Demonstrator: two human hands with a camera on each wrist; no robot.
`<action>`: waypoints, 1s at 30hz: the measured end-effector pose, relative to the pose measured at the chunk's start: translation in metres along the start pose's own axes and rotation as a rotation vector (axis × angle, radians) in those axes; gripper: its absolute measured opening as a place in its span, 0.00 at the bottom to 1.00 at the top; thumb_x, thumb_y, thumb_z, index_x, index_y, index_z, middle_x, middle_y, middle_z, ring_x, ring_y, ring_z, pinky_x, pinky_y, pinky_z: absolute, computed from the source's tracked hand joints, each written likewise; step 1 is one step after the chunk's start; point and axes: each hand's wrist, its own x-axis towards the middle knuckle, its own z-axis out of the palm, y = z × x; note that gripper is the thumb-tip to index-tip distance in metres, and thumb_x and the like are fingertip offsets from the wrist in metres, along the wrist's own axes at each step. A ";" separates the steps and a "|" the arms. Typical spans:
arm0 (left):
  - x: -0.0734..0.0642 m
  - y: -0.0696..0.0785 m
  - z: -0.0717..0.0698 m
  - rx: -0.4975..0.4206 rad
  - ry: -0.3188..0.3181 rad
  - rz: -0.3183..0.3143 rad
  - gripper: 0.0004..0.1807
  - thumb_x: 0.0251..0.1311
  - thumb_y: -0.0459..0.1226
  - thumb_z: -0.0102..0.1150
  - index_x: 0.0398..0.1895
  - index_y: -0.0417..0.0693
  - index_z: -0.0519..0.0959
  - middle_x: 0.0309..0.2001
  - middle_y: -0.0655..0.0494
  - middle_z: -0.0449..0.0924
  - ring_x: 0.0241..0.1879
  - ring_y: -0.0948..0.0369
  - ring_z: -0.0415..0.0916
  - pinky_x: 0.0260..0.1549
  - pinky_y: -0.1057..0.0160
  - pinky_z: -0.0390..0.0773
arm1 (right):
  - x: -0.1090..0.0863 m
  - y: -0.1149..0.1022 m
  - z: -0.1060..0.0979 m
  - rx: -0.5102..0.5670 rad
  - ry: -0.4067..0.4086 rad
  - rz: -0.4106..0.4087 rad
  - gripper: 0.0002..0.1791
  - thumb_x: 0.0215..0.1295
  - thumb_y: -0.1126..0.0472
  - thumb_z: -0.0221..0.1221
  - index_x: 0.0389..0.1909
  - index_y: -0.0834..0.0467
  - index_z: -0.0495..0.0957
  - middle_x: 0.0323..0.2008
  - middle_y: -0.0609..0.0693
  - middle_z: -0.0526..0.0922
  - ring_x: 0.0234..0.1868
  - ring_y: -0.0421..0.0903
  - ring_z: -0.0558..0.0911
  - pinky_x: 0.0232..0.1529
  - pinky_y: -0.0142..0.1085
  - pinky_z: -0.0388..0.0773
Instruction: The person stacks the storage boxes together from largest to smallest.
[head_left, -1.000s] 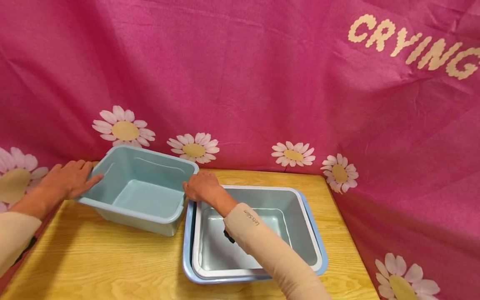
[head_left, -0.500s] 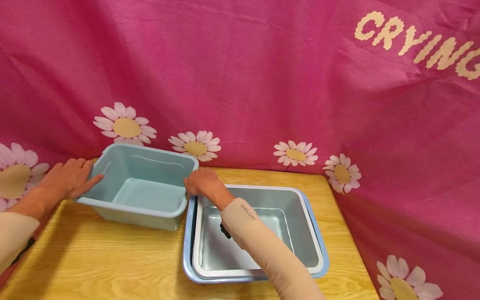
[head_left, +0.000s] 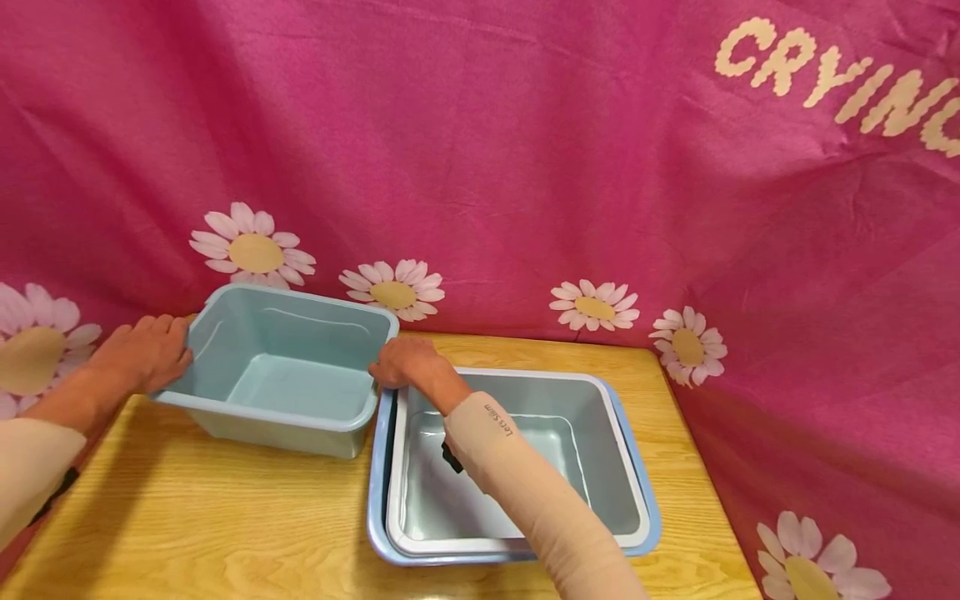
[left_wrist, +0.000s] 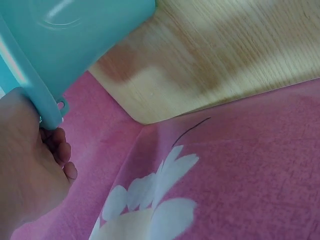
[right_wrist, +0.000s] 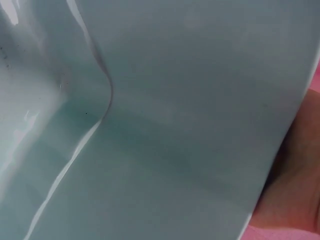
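A teal plastic tub [head_left: 270,419] is at the left of the table in the head view, its open top facing up. My left hand [head_left: 146,358] grips its left rim; in the left wrist view the fingers [left_wrist: 60,150] curl in below the rim, beside a small loop. At the opposite end, my right hand [head_left: 408,364] holds the right rim, knuckles up, its fingertips mostly hidden. Just under my right forearm sits a grey tub [head_left: 517,546] with a pale rim, nested inside a blue tub [head_left: 651,537]. The grey tub's inner wall [right_wrist: 190,125] fills most of the right wrist view.
The wooden table [head_left: 247,517] backs onto a pink cloth [head_left: 487,167] printed with daisies and letters. More cloth hangs along the table's right side. The left wrist view shows a table corner [left_wrist: 142,112] close below the teal tub.
My left thumb, earlier stretched inside the teal tub, has drawn back to its rim. The tub's near right corner has shifted slightly away and to the right. The nested tubs stay in place.
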 end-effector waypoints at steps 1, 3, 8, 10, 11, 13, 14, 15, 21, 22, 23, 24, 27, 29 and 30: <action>0.000 0.000 -0.001 -0.002 -0.004 -0.003 0.18 0.62 0.35 0.52 0.43 0.24 0.65 0.36 0.35 0.71 0.41 0.38 0.70 0.40 0.39 0.72 | 0.000 0.000 0.000 -0.003 0.008 0.000 0.23 0.76 0.45 0.46 0.49 0.56 0.83 0.46 0.49 0.81 0.44 0.47 0.77 0.44 0.38 0.73; 0.000 -0.001 -0.003 -0.008 0.002 -0.006 0.17 0.62 0.35 0.51 0.42 0.24 0.65 0.36 0.35 0.72 0.41 0.37 0.70 0.41 0.38 0.71 | 0.000 -0.001 0.000 -0.008 0.026 0.005 0.24 0.76 0.44 0.46 0.52 0.56 0.82 0.50 0.51 0.80 0.47 0.49 0.76 0.48 0.39 0.72; 0.000 -0.004 -0.009 -0.011 0.062 0.004 0.16 0.61 0.34 0.52 0.40 0.24 0.65 0.34 0.35 0.72 0.40 0.36 0.71 0.38 0.37 0.71 | 0.000 -0.001 0.003 -0.001 0.097 0.028 0.26 0.75 0.44 0.44 0.56 0.61 0.76 0.54 0.54 0.76 0.53 0.52 0.72 0.56 0.42 0.68; -0.001 -0.004 -0.013 -0.010 0.082 0.012 0.16 0.61 0.34 0.52 0.39 0.24 0.65 0.33 0.35 0.72 0.39 0.36 0.71 0.38 0.37 0.71 | 0.000 0.000 0.004 0.016 0.126 0.031 0.26 0.75 0.45 0.44 0.56 0.62 0.74 0.53 0.54 0.75 0.53 0.52 0.71 0.58 0.43 0.66; -0.002 -0.004 -0.015 -0.010 0.090 0.015 0.16 0.62 0.34 0.52 0.39 0.24 0.65 0.33 0.35 0.71 0.39 0.36 0.71 0.38 0.36 0.71 | 0.000 0.001 0.004 0.029 0.140 0.032 0.26 0.75 0.45 0.45 0.56 0.62 0.73 0.52 0.54 0.75 0.53 0.52 0.71 0.58 0.43 0.66; -0.004 -0.004 -0.021 -0.009 0.107 0.024 0.15 0.62 0.33 0.52 0.38 0.25 0.65 0.32 0.35 0.71 0.39 0.35 0.71 0.38 0.35 0.71 | 0.000 0.001 0.005 0.053 0.169 0.030 0.25 0.74 0.44 0.46 0.54 0.61 0.73 0.48 0.53 0.75 0.51 0.51 0.72 0.55 0.42 0.66; -0.004 -0.004 -0.023 -0.008 0.116 0.027 0.15 0.62 0.33 0.52 0.38 0.25 0.65 0.32 0.35 0.71 0.38 0.35 0.71 0.38 0.35 0.71 | 0.000 0.002 0.005 0.058 0.187 0.027 0.24 0.74 0.44 0.46 0.52 0.61 0.73 0.46 0.53 0.76 0.49 0.51 0.72 0.54 0.42 0.67; -0.005 -0.004 -0.026 -0.007 0.119 0.029 0.15 0.62 0.33 0.52 0.38 0.25 0.65 0.32 0.36 0.70 0.38 0.35 0.71 0.38 0.35 0.71 | 0.000 0.002 0.005 0.054 0.201 0.024 0.24 0.73 0.43 0.46 0.51 0.61 0.73 0.45 0.53 0.75 0.49 0.50 0.72 0.53 0.41 0.67; -0.005 -0.004 -0.034 -0.003 0.115 0.034 0.17 0.63 0.34 0.53 0.42 0.25 0.65 0.35 0.36 0.71 0.40 0.37 0.70 0.38 0.38 0.70 | -0.001 0.005 0.007 0.003 0.264 0.028 0.28 0.75 0.42 0.43 0.56 0.62 0.70 0.53 0.54 0.74 0.55 0.51 0.71 0.56 0.43 0.65; -0.005 -0.004 -0.035 0.000 0.117 0.034 0.17 0.63 0.35 0.53 0.42 0.25 0.65 0.35 0.36 0.71 0.40 0.37 0.70 0.37 0.38 0.70 | -0.001 0.006 0.007 0.000 0.271 0.026 0.28 0.75 0.42 0.43 0.57 0.63 0.70 0.54 0.54 0.74 0.56 0.51 0.70 0.56 0.43 0.65; -0.005 -0.004 -0.036 0.002 0.119 0.033 0.17 0.62 0.35 0.53 0.43 0.25 0.65 0.36 0.36 0.72 0.41 0.38 0.70 0.37 0.38 0.70 | -0.002 0.007 0.007 -0.001 0.282 0.023 0.28 0.75 0.42 0.43 0.57 0.63 0.70 0.53 0.54 0.75 0.55 0.51 0.71 0.56 0.43 0.65; -0.006 -0.004 -0.037 0.004 0.121 0.034 0.18 0.62 0.35 0.53 0.43 0.25 0.65 0.36 0.36 0.72 0.41 0.38 0.70 0.37 0.39 0.70 | -0.003 0.008 0.006 0.004 0.290 0.020 0.28 0.74 0.42 0.44 0.57 0.63 0.70 0.52 0.54 0.75 0.54 0.51 0.71 0.55 0.43 0.65; -0.007 -0.004 -0.042 0.009 0.134 0.034 0.19 0.61 0.35 0.55 0.44 0.25 0.66 0.36 0.37 0.72 0.40 0.39 0.70 0.36 0.40 0.71 | -0.006 0.011 0.003 0.013 0.318 0.007 0.26 0.74 0.43 0.45 0.54 0.62 0.70 0.47 0.53 0.74 0.51 0.49 0.71 0.53 0.42 0.66; -0.008 -0.003 -0.047 0.011 0.140 0.032 0.20 0.61 0.35 0.56 0.45 0.25 0.66 0.37 0.36 0.73 0.40 0.39 0.70 0.35 0.40 0.71 | -0.009 0.012 0.001 0.022 0.339 -0.006 0.24 0.74 0.44 0.45 0.52 0.61 0.70 0.45 0.52 0.74 0.50 0.48 0.71 0.51 0.42 0.66; -0.009 -0.003 -0.050 0.010 0.147 0.033 0.20 0.61 0.35 0.57 0.46 0.25 0.67 0.37 0.37 0.73 0.39 0.40 0.70 0.35 0.40 0.71 | -0.010 0.013 0.000 0.022 0.348 -0.013 0.24 0.74 0.44 0.45 0.52 0.61 0.70 0.44 0.52 0.73 0.50 0.48 0.71 0.51 0.42 0.66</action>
